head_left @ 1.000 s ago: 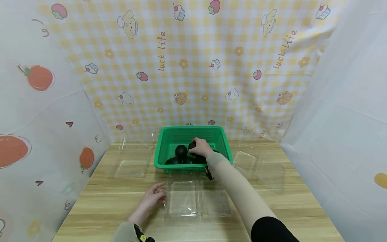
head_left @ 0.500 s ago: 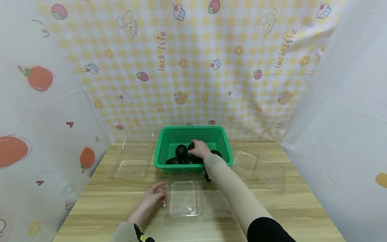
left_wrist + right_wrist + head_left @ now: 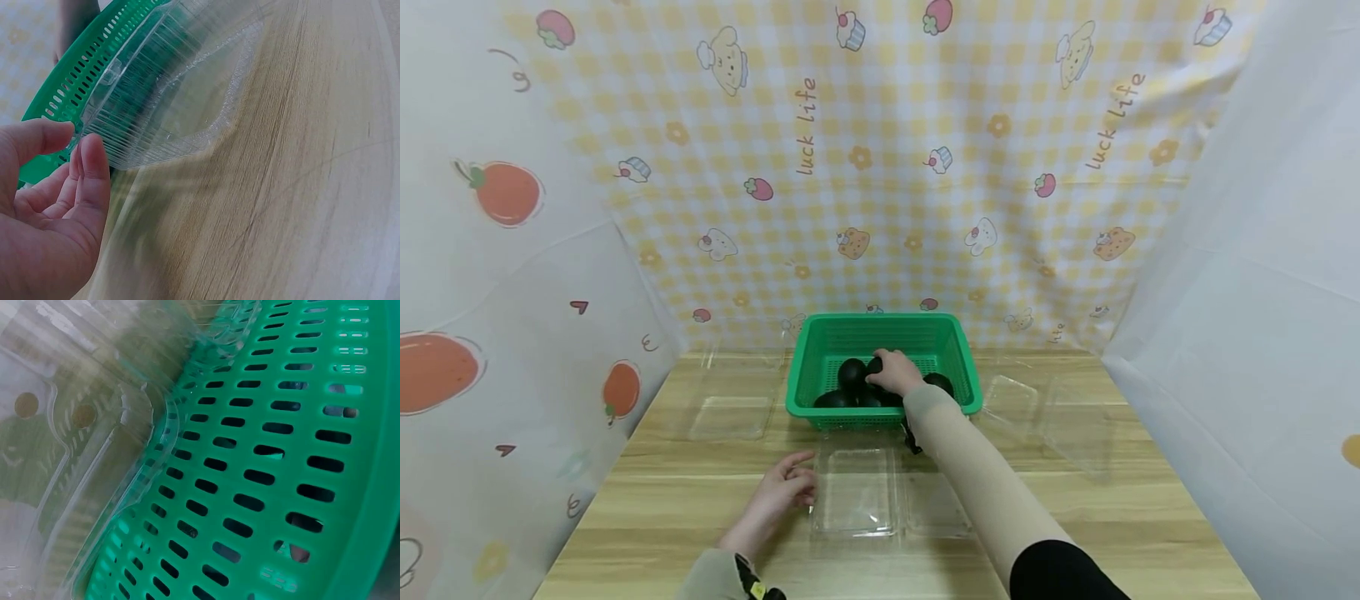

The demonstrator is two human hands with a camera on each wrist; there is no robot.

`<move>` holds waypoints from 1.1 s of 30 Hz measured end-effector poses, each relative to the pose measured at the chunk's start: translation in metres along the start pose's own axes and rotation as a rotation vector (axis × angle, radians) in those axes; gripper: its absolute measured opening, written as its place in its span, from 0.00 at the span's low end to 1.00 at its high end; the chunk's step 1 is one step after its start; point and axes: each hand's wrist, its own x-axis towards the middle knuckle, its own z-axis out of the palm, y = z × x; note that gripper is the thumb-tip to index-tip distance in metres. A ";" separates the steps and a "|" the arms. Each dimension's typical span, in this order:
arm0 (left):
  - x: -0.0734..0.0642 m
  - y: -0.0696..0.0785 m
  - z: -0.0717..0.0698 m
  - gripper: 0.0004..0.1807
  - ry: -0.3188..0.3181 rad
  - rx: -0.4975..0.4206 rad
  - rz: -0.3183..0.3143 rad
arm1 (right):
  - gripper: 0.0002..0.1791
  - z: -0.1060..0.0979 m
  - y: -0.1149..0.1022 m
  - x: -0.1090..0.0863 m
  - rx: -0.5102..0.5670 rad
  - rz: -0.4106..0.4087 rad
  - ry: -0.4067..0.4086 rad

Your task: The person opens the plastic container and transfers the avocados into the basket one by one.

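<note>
My right hand point(image 3: 897, 372) reaches into a green slotted basket point(image 3: 883, 318), fingers curled round a smooth black egg-shaped thing point(image 3: 875, 365). Several similar ones lie about it, including a round black one point(image 3: 852, 375) beside my fingertips. At the basket's front stands an opened clear plastic clamshell box point(image 3: 853, 492). With thumb and fingers, my left hand point(image 3: 56, 206) pinches its left rim, as the left wrist view shows. In the right wrist view the basket wall point(image 3: 250, 456) and the clear box point(image 3: 75, 456) fill the picture; the right hand is hidden there.
Another opened clear box point(image 3: 730, 417) stands left of the basket, and one more clear box point(image 3: 1011, 400) to its right. All rest on a wood-grain table point(image 3: 647, 517). A yellow checked cloth point(image 3: 887, 200) hangs behind, with white sheets at both sides.
My right hand has shifted slightly forward and left within the basket, uncovering a black thing at the basket's right. The left hand stays on the box rim. The head view has turned a little.
</note>
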 end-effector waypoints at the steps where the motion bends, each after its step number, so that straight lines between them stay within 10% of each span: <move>1: 0.001 0.000 0.000 0.29 -0.003 -0.003 0.003 | 0.31 0.000 0.000 0.000 -0.001 -0.002 0.001; 33: 0.002 -0.005 0.000 0.28 0.012 -0.004 -0.005 | 0.22 0.010 0.010 0.008 -0.037 -0.021 -0.032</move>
